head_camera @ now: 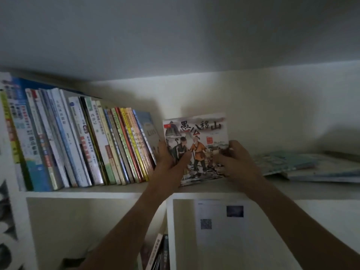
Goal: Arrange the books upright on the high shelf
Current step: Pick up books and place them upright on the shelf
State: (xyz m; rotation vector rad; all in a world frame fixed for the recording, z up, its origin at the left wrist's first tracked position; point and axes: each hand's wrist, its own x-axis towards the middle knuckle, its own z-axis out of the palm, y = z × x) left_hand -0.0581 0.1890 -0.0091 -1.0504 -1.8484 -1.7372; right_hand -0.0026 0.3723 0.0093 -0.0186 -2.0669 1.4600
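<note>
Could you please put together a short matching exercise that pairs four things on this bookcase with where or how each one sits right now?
Things:
1. picture book
2. row of books
3. pile of books
4. printed sheet

States:
A. lying flat at the shelf's right
B. gripped by left hand and right hand
C. in the compartment below
D. standing, leaning, at the shelf's left

Pairs: 1-B, 2-D, 3-A, 4-C

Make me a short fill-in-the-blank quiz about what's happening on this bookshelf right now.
1. The picture book is held by ____ hands, the left hand and the right hand.
2. The row of upright books stands to the ____ of the picture book.
3. The books at the right end of the high shelf lie ____.

Missing words: both; left; flat
</note>
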